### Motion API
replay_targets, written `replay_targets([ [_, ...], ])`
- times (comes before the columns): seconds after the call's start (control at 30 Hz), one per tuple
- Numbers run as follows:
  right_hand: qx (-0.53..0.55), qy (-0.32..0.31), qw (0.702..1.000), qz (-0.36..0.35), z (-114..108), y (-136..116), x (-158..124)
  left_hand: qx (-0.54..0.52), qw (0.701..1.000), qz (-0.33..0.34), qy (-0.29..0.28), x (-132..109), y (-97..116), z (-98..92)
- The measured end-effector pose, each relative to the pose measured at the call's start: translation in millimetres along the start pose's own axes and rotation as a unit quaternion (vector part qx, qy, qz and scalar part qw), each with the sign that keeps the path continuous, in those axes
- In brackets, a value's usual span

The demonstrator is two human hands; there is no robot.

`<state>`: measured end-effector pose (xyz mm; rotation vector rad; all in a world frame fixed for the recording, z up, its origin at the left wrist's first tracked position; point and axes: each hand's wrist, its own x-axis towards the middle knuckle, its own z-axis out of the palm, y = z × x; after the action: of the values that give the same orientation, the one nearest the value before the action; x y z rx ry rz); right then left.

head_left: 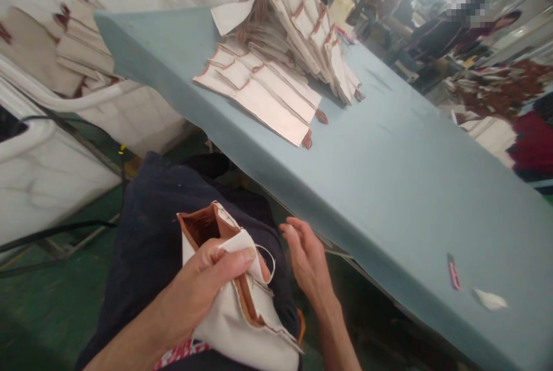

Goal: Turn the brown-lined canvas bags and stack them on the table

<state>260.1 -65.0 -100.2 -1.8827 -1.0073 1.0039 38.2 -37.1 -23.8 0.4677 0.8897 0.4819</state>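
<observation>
My left hand [211,273] is closed on a cream sewn fabric pouch [254,339] with brown lining, its thumb pressing a folded white flap near the top. The pouch rests over my lap, and its brown-lined opening gapes beside my fingers. A thin white loop, perhaps a cord or thread, sticks out just right of the thumb. To the right of the pouch, my right hand [309,258] is raised near the table edge with its fingers loosely stretched, holding nothing visible.
On the pale blue-green table [389,198] lies a pile of cream fabric pieces [298,37], with one flat panel [268,91] in front. A pink cutter [453,273] and a white scrap [490,299] lie at right. White bins [147,112] stand at left. People work behind.
</observation>
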Motion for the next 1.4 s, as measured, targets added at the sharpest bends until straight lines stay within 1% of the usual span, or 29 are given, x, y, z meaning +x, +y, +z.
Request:
replay_targets([
  [0.03, 0.010, -0.014, 1.000, -0.018, -3, -8, -3, -0.004, 1.000, -0.014, 0.001, -1, 1, 0.5],
  [0.1, 0.054, -0.069, 0.994, -0.059, -6, -29, -10, -0.011, 0.999, -0.043, 0.004, 0, 3, 1.1],
  [0.17, 0.077, -0.131, 0.983, -0.101, -3, -52, -18, 0.017, 1.000, -0.023, 0.012, 1, 3, 0.5],
  [0.2, 0.084, -0.159, 0.977, -0.118, 0, -63, -22, 0.045, 0.999, 0.003, 0.015, 3, 2, -0.7],
  [0.27, 0.107, -0.203, 0.962, -0.149, 10, -77, -26, 0.120, 0.989, 0.087, 0.019, 6, -1, -4.7],
  [0.33, 0.144, -0.234, 0.946, -0.172, 19, -84, -27, 0.191, 0.967, 0.170, 0.014, 9, -4, -9.9],
  [0.4, 0.172, -0.244, 0.932, -0.204, 26, -83, -26, 0.229, 0.949, 0.217, 0.007, 10, -6, -14.9],
  [0.43, 0.173, -0.239, 0.925, -0.237, 28, -81, -24, 0.239, 0.944, 0.229, 0.010, 10, -6, -17.0],
  [0.5, 0.142, -0.204, 0.903, -0.349, 29, -75, -20, 0.252, 0.937, 0.240, 0.030, 10, -6, -20.4],
  [0.57, 0.084, -0.142, 0.864, -0.476, 29, -69, -15, 0.266, 0.931, 0.242, 0.059, 9, -6, -23.0],
  [0.6, 0.055, -0.105, 0.842, -0.525, 29, -66, -13, 0.272, 0.929, 0.242, 0.071, 9, -6, -24.1],
  [0.67, 0.024, -0.032, 0.808, -0.587, 29, -60, -10, 0.279, 0.925, 0.243, 0.086, 8, -8, -25.1],
  [0.73, 0.019, 0.022, 0.789, -0.613, 29, -54, -9, 0.274, 0.928, 0.236, 0.086, 6, -10, -23.6],
  [0.8, 0.012, 0.049, 0.781, -0.623, 27, -49, -10, 0.265, 0.935, 0.216, 0.094, 3, -10, -19.5],
  [0.83, -0.001, 0.046, 0.786, -0.617, 25, -47, -11, 0.262, 0.937, 0.208, 0.104, 1, -10, -16.8],
  [0.87, -0.019, 0.028, 0.800, -0.599, 23, -44, -12, 0.258, 0.937, 0.202, 0.117, 0, -9, -14.3],
  [0.93, -0.038, -0.039, 0.843, -0.535, 19, -39, -14, 0.251, 0.937, 0.196, 0.140, -2, -7, -10.7],
  [1.0, -0.022, -0.107, 0.881, -0.460, 16, -35, -15, 0.251, 0.938, 0.195, 0.138, -2, -6, -10.0],
  [1.03, -0.007, -0.125, 0.891, -0.436, 16, -34, -16, 0.253, 0.939, 0.195, 0.131, -3, -6, -10.2],
  [1.13, 0.002, -0.115, 0.903, -0.414, 18, -34, -16, 0.225, 0.949, 0.178, 0.128, -6, -9, -8.8],
  [1.23, 0.004, -0.096, 0.910, -0.403, 23, -40, -18, 0.159, 0.963, 0.143, 0.164, -13, -12, -3.1],
  [1.33, 0.094, -0.077, 0.915, -0.385, 30, -45, -25, 0.140, 0.962, 0.138, 0.191, -18, -14, -2.8],
  [1.37, 0.127, -0.079, 0.921, -0.360, 33, -45, -28, 0.143, 0.961, 0.136, 0.196, -18, -15, -5.3],
  [1.4, 0.154, -0.088, 0.931, -0.321, 36, -44, -31, 0.148, 0.960, 0.131, 0.198, -18, -17, -9.0],
])
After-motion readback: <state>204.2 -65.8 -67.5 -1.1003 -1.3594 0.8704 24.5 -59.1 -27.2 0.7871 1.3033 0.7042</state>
